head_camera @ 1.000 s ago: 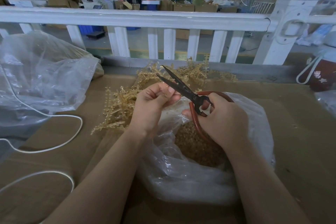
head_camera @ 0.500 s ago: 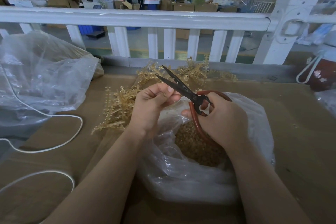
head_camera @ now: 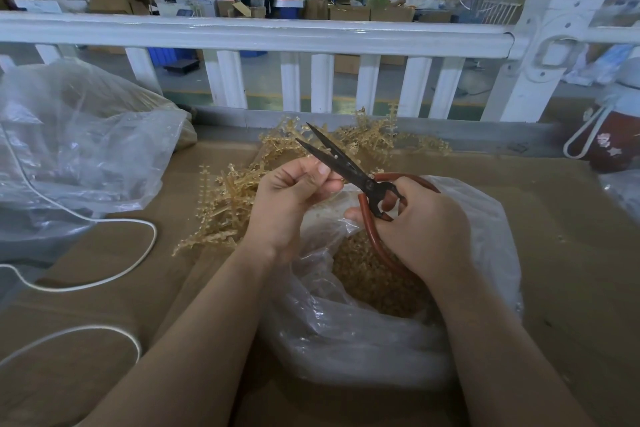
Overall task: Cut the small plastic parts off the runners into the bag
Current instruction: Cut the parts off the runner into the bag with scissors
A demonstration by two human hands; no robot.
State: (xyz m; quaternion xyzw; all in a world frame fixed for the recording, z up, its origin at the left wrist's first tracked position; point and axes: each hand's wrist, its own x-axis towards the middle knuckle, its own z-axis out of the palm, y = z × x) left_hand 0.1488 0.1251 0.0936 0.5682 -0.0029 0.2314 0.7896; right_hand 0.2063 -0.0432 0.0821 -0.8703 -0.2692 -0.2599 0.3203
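Observation:
My right hand (head_camera: 420,232) grips the red loop handles of dark scissors (head_camera: 341,165), blades parted and pointing up-left. My left hand (head_camera: 291,199) has its fingers curled and pinched right at the blades' base; whatever it pinches is too small to make out. Both hands hover over a clear plastic bag (head_camera: 374,333) holding a heap of small tan cut parts (head_camera: 367,279). A pile of tan plastic runners (head_camera: 239,191) lies on the cardboard behind and left of my left hand.
A large crumpled clear bag (head_camera: 79,152) fills the left side. A white cord (head_camera: 114,274) loops over the cardboard tabletop (head_camera: 571,253). A white railing (head_camera: 263,36) runs along the far edge. A red-and-white jug (head_camera: 616,135) stands at right.
The scissor handles have shifted slightly in my right hand; the blades stay parted. My left hand holds its place at the blades.

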